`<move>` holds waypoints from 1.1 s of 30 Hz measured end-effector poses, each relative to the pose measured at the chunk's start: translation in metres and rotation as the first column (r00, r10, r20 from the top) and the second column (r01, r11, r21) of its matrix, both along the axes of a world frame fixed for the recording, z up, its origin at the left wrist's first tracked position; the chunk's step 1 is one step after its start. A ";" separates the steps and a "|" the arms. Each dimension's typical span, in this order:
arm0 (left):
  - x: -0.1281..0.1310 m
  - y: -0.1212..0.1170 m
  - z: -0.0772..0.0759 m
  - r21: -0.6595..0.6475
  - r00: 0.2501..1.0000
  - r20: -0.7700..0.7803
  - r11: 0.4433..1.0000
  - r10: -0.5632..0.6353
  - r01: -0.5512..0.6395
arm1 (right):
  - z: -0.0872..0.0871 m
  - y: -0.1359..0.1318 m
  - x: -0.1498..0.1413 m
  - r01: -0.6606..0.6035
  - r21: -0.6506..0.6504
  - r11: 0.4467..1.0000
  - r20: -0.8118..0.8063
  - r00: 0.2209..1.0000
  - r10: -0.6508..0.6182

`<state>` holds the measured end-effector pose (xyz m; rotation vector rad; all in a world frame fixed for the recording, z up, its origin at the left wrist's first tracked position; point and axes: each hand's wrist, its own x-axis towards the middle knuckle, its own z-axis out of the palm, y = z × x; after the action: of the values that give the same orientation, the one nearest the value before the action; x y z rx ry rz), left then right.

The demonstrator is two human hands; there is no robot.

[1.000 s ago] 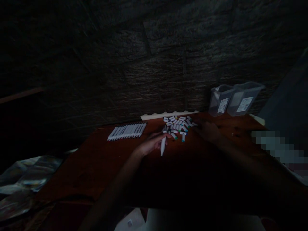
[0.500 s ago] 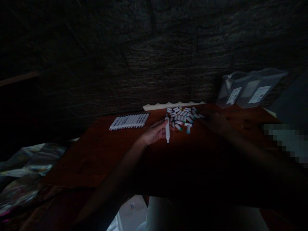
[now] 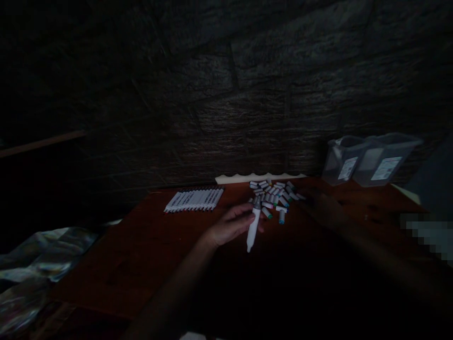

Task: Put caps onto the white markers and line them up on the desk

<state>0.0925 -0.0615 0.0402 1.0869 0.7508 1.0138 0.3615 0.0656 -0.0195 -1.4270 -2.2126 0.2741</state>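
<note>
My left hand point(image 3: 231, 224) is closed around a white marker point(image 3: 253, 229), its uncapped-looking grey collar pointing up and away, its narrow white end down toward me. Just behind it lies a loose pile of marker caps point(image 3: 272, 191), white with coloured ends. Deep shadow covers my right hand point(image 3: 327, 210), to the right of the pile. One small white cap point(image 3: 300, 196) lies by its fingertips; whether they grip it is too dark to tell. Left of the pile, a neat row of white markers point(image 3: 194, 199) rests side by side on the wooden table point(image 3: 141, 255).
Two clear plastic bins point(image 3: 341, 163) with white labels stand at the back right. A pale wavy-edged strip point(image 3: 260, 178) runs along the foot of the dark brick-patterned wall point(image 3: 212, 104). Crumpled clear plastic point(image 3: 46, 250) lies beyond the table's left edge.
The camera view has tilted and shifted. My left hand still holds the white marker, whose lower end has swung slightly left since half a second ago. My right hand stays beside the caps.
</note>
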 end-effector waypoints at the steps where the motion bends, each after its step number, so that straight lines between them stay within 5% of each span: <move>1: 0.000 0.000 -0.002 -0.008 1.000 -0.021 1.000 -0.013 0.013 | 0.001 0.000 0.000 -0.007 -0.018 1.000 0.003 1.000 0.007; 10: 0.001 0.000 -0.003 -0.008 0.999 0.045 1.000 0.004 -0.003 | 0.003 -0.001 0.000 -0.038 -0.053 0.998 0.004 0.999 0.038; 17: 0.001 0.003 -0.010 -0.012 0.995 0.073 0.998 0.066 -0.066 | 0.041 -0.030 -0.011 0.037 0.272 0.961 -0.340 0.939 0.061; 20: -0.001 0.004 -0.016 -0.018 0.991 0.097 0.996 0.093 -0.092 | 0.061 -0.055 -0.022 -0.087 0.323 0.942 -0.411 0.884 0.223; 24: -0.003 0.007 -0.015 -0.052 0.980 0.146 0.991 0.132 -0.125 | 0.065 -0.075 -0.034 -0.251 0.292 0.923 -0.423 0.831 0.360; 33: 0.000 0.009 0.001 -0.135 0.912 0.292 0.956 0.288 -0.259 | 0.064 -0.076 -0.033 -0.299 0.281 0.912 -0.484 0.776 0.404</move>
<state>0.0927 -0.0525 0.0416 0.7281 0.6979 1.3389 0.3284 -0.0106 0.0443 -0.6991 -1.9464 0.5073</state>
